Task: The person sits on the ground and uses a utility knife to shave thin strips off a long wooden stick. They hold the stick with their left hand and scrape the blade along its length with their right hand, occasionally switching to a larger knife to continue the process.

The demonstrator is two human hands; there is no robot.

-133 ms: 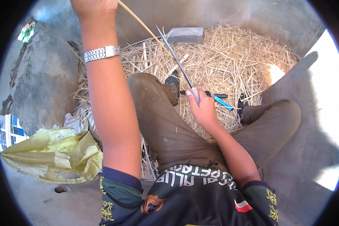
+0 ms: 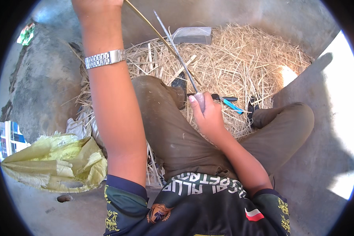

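Note:
My left hand (image 2: pixel 98 4) is at the top edge, with its fingers cut off by the frame. A long thin bamboo strip (image 2: pixel 147 23) slants down and right from it, so the hand appears closed on the strip. Lower down, my right hand (image 2: pixel 209 114) is wrapped round the pale handle of a knife (image 2: pixel 176 50). Its long narrow blade points up and left, crossing the strip over the straw. Beyond the right hand, a tool with a bright blue handle (image 2: pixel 232 105) and a black-handled tool (image 2: pixel 229 98) lie on the straw.
Dry straw and bamboo shavings (image 2: pixel 240 59) cover the ground between my bent legs and the wall. A grey rectangular block (image 2: pixel 192 35) sits at the far side. A torn yellow sack (image 2: pixel 55 165) lies left, near a small hole (image 2: pixel 64 198) in the concrete floor.
The knife has slid up and left along the strip, its tip now higher. My right hand has shifted slightly left with it. The left arm has barely moved.

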